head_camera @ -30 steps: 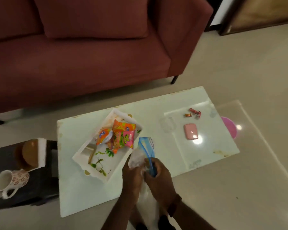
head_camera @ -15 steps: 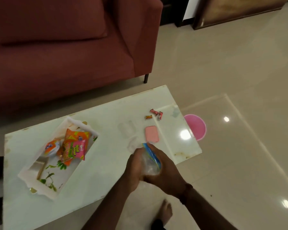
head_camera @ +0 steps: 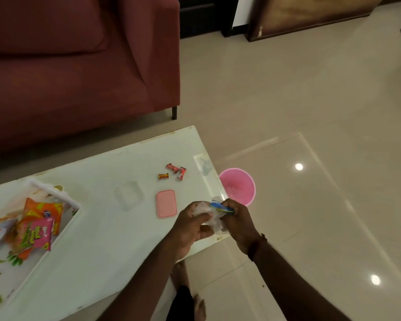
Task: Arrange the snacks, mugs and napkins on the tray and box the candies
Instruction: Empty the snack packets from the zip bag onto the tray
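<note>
Both hands crumple a clear plastic bag with a blue strip (head_camera: 214, 213) over the table's right end. My left hand (head_camera: 191, 224) grips its left side and my right hand (head_camera: 237, 222) pinches its right side. Three wrapped candies (head_camera: 174, 171) lie on the white table (head_camera: 97, 228) beyond the hands. A pink lid (head_camera: 166, 203) lies flat beside a clear box (head_camera: 129, 195). At the left, the white leaf-print tray (head_camera: 56, 232) holds orange and pink snack packets (head_camera: 36, 228). No mugs or napkins are in view.
A pink bin (head_camera: 237, 185) stands on the floor just past the table's right end. A maroon sofa (head_camera: 79, 66) runs behind the table. Glossy beige floor tiles spread to the right. My bare feet show below the table edge.
The view has swung right, pushing the tray to the left edge and dropping the mugs out of sight. My hands carried the plastic bag right, toward the pink bin, squeezing it smaller.
</note>
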Demonstrator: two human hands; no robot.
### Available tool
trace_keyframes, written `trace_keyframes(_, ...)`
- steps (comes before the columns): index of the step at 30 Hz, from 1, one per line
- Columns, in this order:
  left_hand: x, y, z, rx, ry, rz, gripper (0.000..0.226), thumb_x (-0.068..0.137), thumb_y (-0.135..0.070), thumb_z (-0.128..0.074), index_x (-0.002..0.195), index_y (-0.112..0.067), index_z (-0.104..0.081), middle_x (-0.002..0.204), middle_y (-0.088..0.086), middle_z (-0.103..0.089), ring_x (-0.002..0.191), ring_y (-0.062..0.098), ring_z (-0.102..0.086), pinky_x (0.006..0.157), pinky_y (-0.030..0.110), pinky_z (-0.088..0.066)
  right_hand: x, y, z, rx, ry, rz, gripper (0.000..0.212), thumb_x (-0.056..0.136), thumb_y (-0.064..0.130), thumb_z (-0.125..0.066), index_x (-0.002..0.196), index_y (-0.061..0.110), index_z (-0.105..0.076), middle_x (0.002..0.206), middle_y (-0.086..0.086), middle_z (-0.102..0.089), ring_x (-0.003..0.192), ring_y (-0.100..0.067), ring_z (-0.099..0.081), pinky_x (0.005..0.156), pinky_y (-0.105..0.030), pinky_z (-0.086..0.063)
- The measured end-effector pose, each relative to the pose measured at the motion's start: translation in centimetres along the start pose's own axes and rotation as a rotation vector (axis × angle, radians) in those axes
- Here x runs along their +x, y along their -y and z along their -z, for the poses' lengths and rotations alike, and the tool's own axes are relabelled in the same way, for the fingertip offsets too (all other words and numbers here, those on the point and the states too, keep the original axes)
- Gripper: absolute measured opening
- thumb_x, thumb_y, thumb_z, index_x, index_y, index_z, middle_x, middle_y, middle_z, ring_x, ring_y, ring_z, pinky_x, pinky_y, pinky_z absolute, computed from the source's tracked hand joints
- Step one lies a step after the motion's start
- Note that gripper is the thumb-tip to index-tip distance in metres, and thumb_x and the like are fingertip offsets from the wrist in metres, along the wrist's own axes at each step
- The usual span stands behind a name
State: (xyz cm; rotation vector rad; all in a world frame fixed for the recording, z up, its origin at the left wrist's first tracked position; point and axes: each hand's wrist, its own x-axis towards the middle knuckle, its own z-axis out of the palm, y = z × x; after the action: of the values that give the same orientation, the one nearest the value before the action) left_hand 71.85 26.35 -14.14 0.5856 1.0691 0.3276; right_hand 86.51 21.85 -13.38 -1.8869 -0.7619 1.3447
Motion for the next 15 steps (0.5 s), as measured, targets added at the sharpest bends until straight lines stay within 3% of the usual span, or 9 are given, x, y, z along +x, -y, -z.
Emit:
trace_keyframes(3, 4.2, 0.6, -2.2, 0.108, -0.176, -0.108, 0.025, 0.082, -0.005, -0.074, 0.104, -0.015, -0.066, 0.106, 0.012, -0.072, 0.094, 0.025, -0.072, 0.078, 0.035, -0.061, 2.1, -1.0, 1.7, 0.459, 0.001, -0.165, 0.032, 0.086, -0.005, -0.046, 0.105, 0.013, -0.065, 0.105, -0.014, -0.071, 0.087, -0.028, -0.066, 0.072, -0.034, -0.054)
trace_keyframes(5, 6.8, 1.3, -3.6, 0.223, -0.318, -0.181, 0.023, 0.076, -0.009, -0.081, 0.094, -0.017, -0.069, 0.094, 0.002, -0.074, 0.088, 0.018, -0.07, 0.071, 0.024, -0.06, 3.0, -2.1, 2.5, 0.663, 0.045, -0.161, 0.029, 0.097, 0.014, -0.051, 0.122, 0.025, -0.062, 0.116, -0.008, -0.072, 0.1, -0.026, -0.071, 0.077, -0.033, -0.057)
trace_keyframes(8, 10.4, 2.9, -6.0, 0.386, -0.432, -0.288, 0.018, 0.081, -0.009, -0.076, 0.083, -0.024, -0.065, 0.085, -0.013, -0.068, 0.084, 0.013, -0.068, 0.057, 0.006, -0.05, 5.0, -4.5, 3.6, 0.512, 0.018, -0.099, 0.055, 0.086, 0.023, -0.074, 0.13, 0.046, -0.049, 0.116, 0.009, -0.072, 0.107, -0.016, -0.07, 0.081, -0.031, -0.059)
trace_keyframes(10, 12.9, 3.9, -7.2, 0.438, -0.347, -0.324, 0.021, 0.088, -0.01, -0.07, 0.095, -0.03, -0.064, 0.095, -0.015, -0.066, 0.094, 0.012, -0.067, 0.063, 0.003, -0.049, 6.8, -6.2, 4.9, 0.442, -0.076, -0.074, 0.063, 0.078, 0.019, -0.083, 0.129, 0.043, -0.053, 0.112, 0.01, -0.072, 0.103, -0.015, -0.071, 0.081, -0.033, -0.06)
trace_keyframes(13, 16.5, 5.1, -7.9, 0.505, -0.049, -0.271, 0.038, 0.089, -0.008, -0.068, 0.121, -0.029, -0.063, 0.13, -0.007, -0.063, 0.113, 0.007, -0.061, 0.084, 0.011, -0.052, 10.8, -8.9, 8.0, 0.347, -0.201, -0.102, 0.044, 0.084, 0.0, -0.073, 0.121, 0.023, -0.068, 0.105, -0.001, -0.074, 0.089, -0.02, -0.074, 0.072, -0.031, -0.06)
trace_keyframes(15, 17.9, 6.3, -8.2, 0.648, 0.011, -0.241, 0.053, 0.088, -0.018, -0.071, 0.136, -0.032, -0.052, 0.145, -0.011, -0.05, 0.123, 0.005, -0.053, 0.095, 0.017, -0.048, 13.9, -10.9, 9.7, 0.203, -0.243, -0.137, 0.035, 0.087, -0.002, -0.066, 0.117, 0.014, -0.07, 0.096, -0.01, -0.075, 0.081, -0.024, -0.074, 0.071, -0.035, -0.061)
